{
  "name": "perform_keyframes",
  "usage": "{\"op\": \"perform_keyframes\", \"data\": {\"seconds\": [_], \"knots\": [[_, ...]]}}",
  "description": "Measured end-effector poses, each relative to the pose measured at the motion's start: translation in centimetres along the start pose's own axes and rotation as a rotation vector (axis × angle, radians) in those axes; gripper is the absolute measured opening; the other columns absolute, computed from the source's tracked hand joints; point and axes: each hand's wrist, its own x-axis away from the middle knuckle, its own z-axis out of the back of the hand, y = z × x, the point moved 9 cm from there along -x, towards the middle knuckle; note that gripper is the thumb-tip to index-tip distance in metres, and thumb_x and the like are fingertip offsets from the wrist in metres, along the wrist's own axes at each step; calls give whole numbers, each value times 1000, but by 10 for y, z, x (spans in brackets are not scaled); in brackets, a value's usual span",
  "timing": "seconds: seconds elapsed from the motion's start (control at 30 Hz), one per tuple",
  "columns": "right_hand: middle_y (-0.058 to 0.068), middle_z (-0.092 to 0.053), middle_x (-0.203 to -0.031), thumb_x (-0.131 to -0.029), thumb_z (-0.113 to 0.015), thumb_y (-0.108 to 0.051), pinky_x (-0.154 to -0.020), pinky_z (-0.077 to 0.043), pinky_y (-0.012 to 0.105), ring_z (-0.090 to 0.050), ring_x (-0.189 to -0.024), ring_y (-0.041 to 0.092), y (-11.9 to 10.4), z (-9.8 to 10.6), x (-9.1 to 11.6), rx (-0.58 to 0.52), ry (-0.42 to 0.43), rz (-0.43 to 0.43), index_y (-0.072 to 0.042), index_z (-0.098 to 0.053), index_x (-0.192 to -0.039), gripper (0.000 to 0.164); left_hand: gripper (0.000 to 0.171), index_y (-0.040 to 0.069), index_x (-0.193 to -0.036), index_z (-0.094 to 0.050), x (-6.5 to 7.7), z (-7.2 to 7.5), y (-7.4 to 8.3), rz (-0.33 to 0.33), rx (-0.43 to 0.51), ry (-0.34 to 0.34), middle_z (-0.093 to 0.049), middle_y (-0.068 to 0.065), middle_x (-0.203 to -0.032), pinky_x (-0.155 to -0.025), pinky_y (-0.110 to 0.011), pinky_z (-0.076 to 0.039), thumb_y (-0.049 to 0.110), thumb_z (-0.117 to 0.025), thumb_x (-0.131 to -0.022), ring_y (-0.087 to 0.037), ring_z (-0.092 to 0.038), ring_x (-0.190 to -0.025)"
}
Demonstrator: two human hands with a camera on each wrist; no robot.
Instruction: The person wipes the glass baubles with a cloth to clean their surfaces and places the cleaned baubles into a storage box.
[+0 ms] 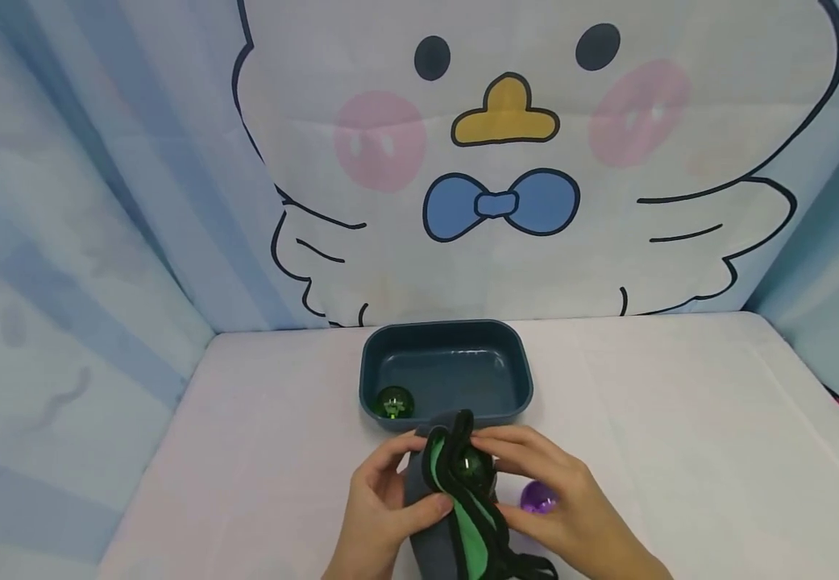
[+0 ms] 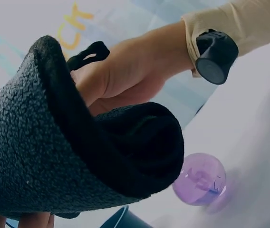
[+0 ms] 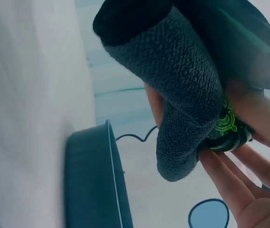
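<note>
A folded grey fuzzy cloth (image 1: 429, 552) with black edging, a green inner face and a black loop is held up in front of the tray. My left hand (image 1: 383, 499) grips its left side, thumb on the green face. My right hand (image 1: 557, 483) holds a dark green see-through ball (image 1: 473, 467) between thumb and fingers, against the cloth's edge. The right wrist view shows bright green markings on this ball (image 3: 225, 128), partly covered by the cloth (image 3: 173, 66). On the table, a clear purple ball (image 1: 537, 496) lies partly behind my right hand.
A dark blue-green tray (image 1: 519, 354) stands just beyond my hands. Another green ball (image 1: 394, 401) lies in its near left corner. White cloth covers the table (image 1: 680, 419), and a printed curtain (image 1: 499, 274) hangs along its back edge.
</note>
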Motion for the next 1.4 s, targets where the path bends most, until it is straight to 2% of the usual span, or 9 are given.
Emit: {"op": "perform_keyframes", "data": {"seconds": [0.03, 0.13, 0.37, 0.57, 0.8, 0.97, 1.07, 1.2, 1.4], "knots": [[9, -56, -133, -82, -77, 4, -55, -55, 20, -67, -106, 13, 1, -1, 0, 2, -14, -5, -9, -57, -138, 60, 44, 8, -119, -63, 0, 1, 0, -3, -2, 3, -50, -13, -136, -92, -36, -57, -5, -77, -79, -28, -61, -116], [8, -57, -133, -84, -76, 1, -56, -56, 22, -68, -106, 15, 2, -3, -1, 33, -30, -12, -12, -56, -139, 60, 45, 7, -119, -62, 1, 3, 1, -11, -12, 12, -50, -13, -136, -90, -35, -58, -6, -77, -78, -27, -62, -115], [5, -61, -127, -82, -77, 1, -78, -59, 23, -67, -105, 14, -2, -1, -2, 114, -32, -2, -11, -56, -138, 61, 46, 4, -121, -59, 1, 1, -2, 21, -9, -12, -50, -13, -137, -90, -35, -58, -5, -77, -79, -25, -62, -115], [6, -66, -123, -85, -75, -3, -80, -60, 24, -68, -102, 12, 2, -2, -4, 134, -27, -62, -12, -58, -136, 54, 47, 4, -121, -60, 2, 3, 1, 21, -31, 4, -51, -13, -138, -93, -34, -56, -5, -77, -78, -27, -58, -120], [7, -64, -126, -78, -80, 5, -85, -58, 25, -62, -115, 12, -1, -1, -6, 115, 43, -21, -10, -62, -131, 59, 49, 2, -122, -59, 1, 5, 5, -10, -45, 32, -49, -15, -139, -94, -34, -56, -6, -78, -77, -32, -54, -123], [9, -60, -131, -73, -81, 11, -95, -52, 19, -57, -122, 12, -2, -3, -4, 107, 27, 12, -9, -63, -131, 65, 47, 2, -122, -59, 2, 4, 6, 0, -34, 58, -48, -15, -138, -93, -36, -57, -4, -78, -79, -32, -54, -124], [9, -60, -132, -73, -80, 13, -94, -52, 18, -57, -122, 11, -3, -4, -3, 107, 19, 26, -9, -62, -132, 66, 45, 3, -120, -59, 3, 3, 8, -4, -38, 53, -50, -15, -137, -93, -35, -57, -3, -77, -80, -33, -54, -124], [10, -60, -130, -75, -77, 14, -87, -57, 23, -60, -118, 11, -3, -4, -2, 78, 30, 27, -6, -61, -133, 63, 45, 3, -119, -60, 3, 2, 9, -8, -56, 33, -50, -15, -139, -95, -35, -56, -3, -78, -79, -34, -54, -123], [11, -63, -128, -86, -70, 7, -81, -60, 29, -64, -112, 10, 6, -7, -3, -52, 38, -97, -7, -59, -135, 52, 52, 1, -123, -59, 3, 1, 7, -2, -86, 32, -48, -15, -142, -93, -37, -56, -4, -81, -75, -34, -52, -119]]}}
